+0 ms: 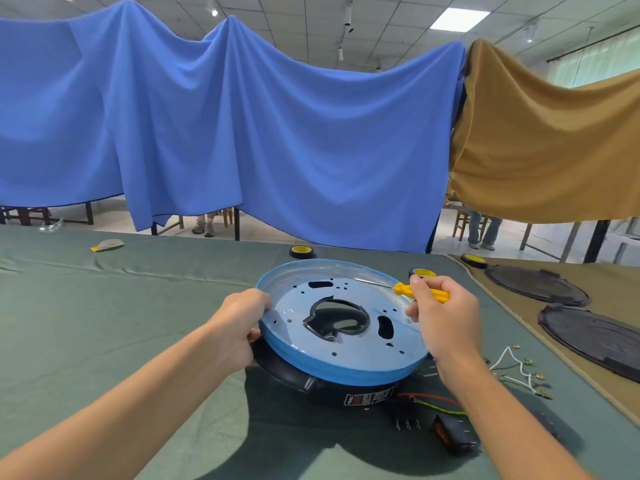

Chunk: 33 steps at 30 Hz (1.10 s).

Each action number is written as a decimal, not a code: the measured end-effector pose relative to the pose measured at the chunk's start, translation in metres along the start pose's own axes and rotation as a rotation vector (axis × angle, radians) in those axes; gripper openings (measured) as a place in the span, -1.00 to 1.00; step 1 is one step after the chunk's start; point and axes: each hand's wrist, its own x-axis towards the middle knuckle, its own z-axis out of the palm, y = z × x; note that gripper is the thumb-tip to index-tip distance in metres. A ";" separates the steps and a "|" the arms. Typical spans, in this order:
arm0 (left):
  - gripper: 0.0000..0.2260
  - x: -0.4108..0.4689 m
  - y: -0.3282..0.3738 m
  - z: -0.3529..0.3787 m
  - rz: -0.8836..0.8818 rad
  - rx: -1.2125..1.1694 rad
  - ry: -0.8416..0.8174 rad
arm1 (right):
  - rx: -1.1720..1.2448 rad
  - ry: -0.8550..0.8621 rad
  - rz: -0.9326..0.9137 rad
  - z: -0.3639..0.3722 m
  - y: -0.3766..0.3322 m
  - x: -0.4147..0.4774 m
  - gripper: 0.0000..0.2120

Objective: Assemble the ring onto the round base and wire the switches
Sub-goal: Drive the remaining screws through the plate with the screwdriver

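We see one pale-blue round metal ring [346, 355] on one black round base [298, 375], mid-table on the green cloth [104, 323]. Our left hand [235, 327] grips the ring's left rim. Our right hand [446, 320] clasps one yellow-handled screwdriver [403, 289] over its right rim. Two black switches [407, 415] lie nearest us, shadowed. Three tape rolls [302, 251] and two black discs [536, 284] lie beyond.

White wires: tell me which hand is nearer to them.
Right. The right hand, holding the yellow screwdriver, sits just left of the white wires; the left hand grips the blue ring's opposite, left rim.
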 end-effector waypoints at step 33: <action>-0.37 0.004 -0.015 -0.019 1.848 1.047 0.492 | 0.592 -0.037 0.830 -0.023 -0.009 0.012 -0.82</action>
